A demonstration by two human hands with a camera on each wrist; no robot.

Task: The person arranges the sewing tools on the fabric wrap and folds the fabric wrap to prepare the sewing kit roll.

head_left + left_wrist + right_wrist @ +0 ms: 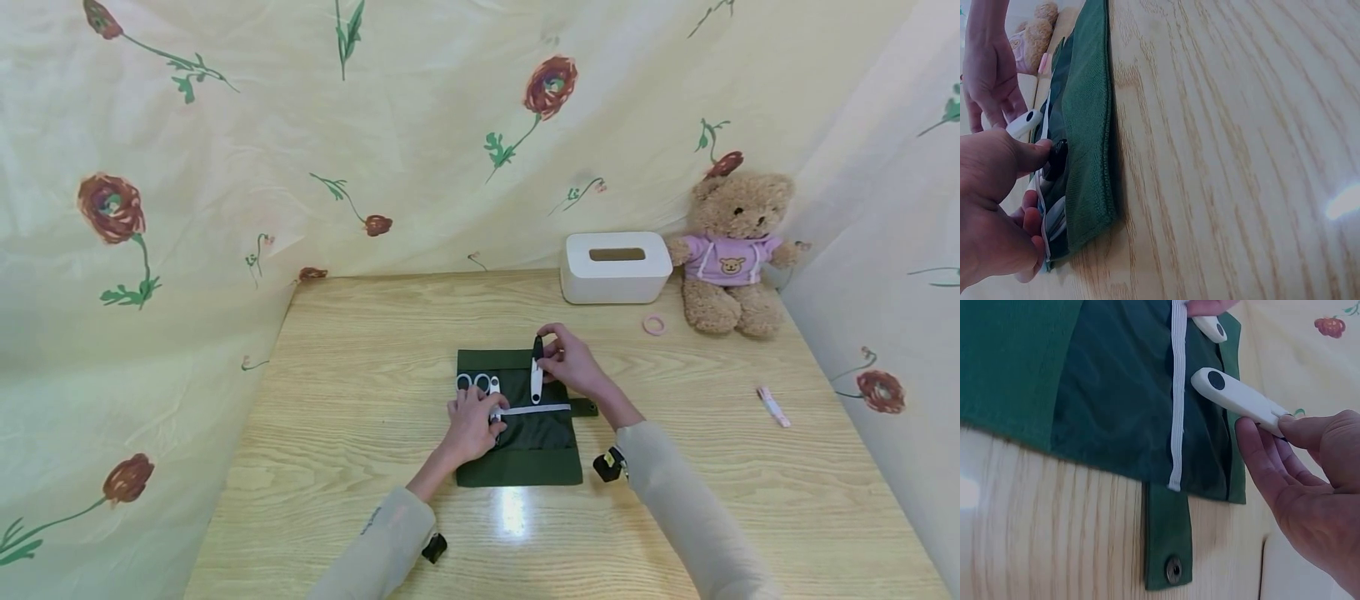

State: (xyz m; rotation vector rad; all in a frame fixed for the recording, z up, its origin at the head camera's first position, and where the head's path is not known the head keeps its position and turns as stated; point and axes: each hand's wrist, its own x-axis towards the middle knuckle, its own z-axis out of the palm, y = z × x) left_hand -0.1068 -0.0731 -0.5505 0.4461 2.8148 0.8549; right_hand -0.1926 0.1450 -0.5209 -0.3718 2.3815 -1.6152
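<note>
A dark green fabric tool pouch (519,468) lies unfolded on the table, a white elastic band (1179,394) running across its lining. My right hand (573,364) pinches a slim white tool with a black end (536,379) between thumb and fingers, over the upper part of the pouch. The tool's other end, marked by a black dot, points at the band. My left hand (474,427) rests at the pouch's left side, thumb and fingers pinching at the band. Beside it are white-handled scissors (464,382) and a second white tool (1211,328), partly hidden by the fingers.
A snap strap (1168,544) sticks out from the pouch's right edge. Toward the back stand a white tissue box (617,279) and a teddy bear (731,258) in a purple top. A pink ring (654,325) and a pink-and-white tube (773,407) lie at the right.
</note>
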